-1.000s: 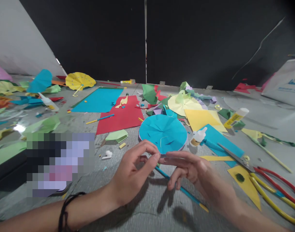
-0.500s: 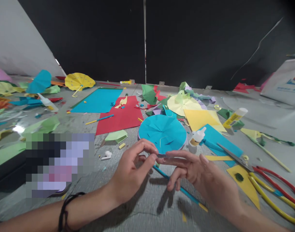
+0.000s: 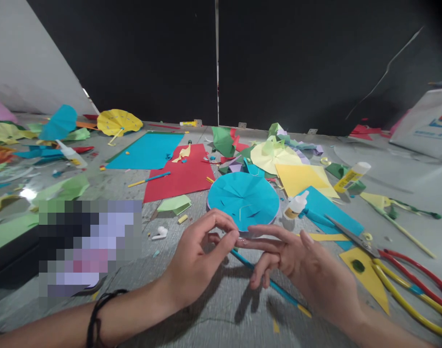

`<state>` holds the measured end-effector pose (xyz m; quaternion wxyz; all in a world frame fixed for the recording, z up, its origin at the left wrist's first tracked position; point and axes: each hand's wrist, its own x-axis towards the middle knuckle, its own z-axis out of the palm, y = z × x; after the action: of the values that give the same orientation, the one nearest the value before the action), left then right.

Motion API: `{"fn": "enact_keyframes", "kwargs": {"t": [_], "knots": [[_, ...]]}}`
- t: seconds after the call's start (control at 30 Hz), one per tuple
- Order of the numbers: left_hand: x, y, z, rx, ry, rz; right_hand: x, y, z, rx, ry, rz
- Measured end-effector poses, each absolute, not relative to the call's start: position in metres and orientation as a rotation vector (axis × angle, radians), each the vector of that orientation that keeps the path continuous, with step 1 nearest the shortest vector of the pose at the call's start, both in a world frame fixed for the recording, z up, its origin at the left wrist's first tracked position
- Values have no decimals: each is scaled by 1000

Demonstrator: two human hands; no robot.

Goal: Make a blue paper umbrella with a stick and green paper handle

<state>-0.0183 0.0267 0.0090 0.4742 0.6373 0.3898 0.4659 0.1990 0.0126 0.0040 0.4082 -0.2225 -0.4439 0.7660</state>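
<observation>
Both the left hand [image 3: 197, 261] and right hand [image 3: 289, 256] are held with fingers [image 3: 221, 221] meeting — any grip too small to tell — over a light, thin blue stick [image 3: 280, 290], best taken midway.

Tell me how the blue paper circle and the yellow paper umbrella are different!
The blue paper circle lies flat near the front, while the yellow paper umbrella sits far back on the left. The circle has small slits cut in it, but the umbrella has pleats. The umbrella has a stick; the circle shows none. Both are round and made of paper.
</observation>
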Motion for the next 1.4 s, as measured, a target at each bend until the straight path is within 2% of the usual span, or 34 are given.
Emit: {"fn": "enact_keyframes", "kwargs": {"t": [1.4], "knots": [[-22, 24, 10, 1637, 968, 1178, 198, 10, 0, -587, -1189, 1876]]}}
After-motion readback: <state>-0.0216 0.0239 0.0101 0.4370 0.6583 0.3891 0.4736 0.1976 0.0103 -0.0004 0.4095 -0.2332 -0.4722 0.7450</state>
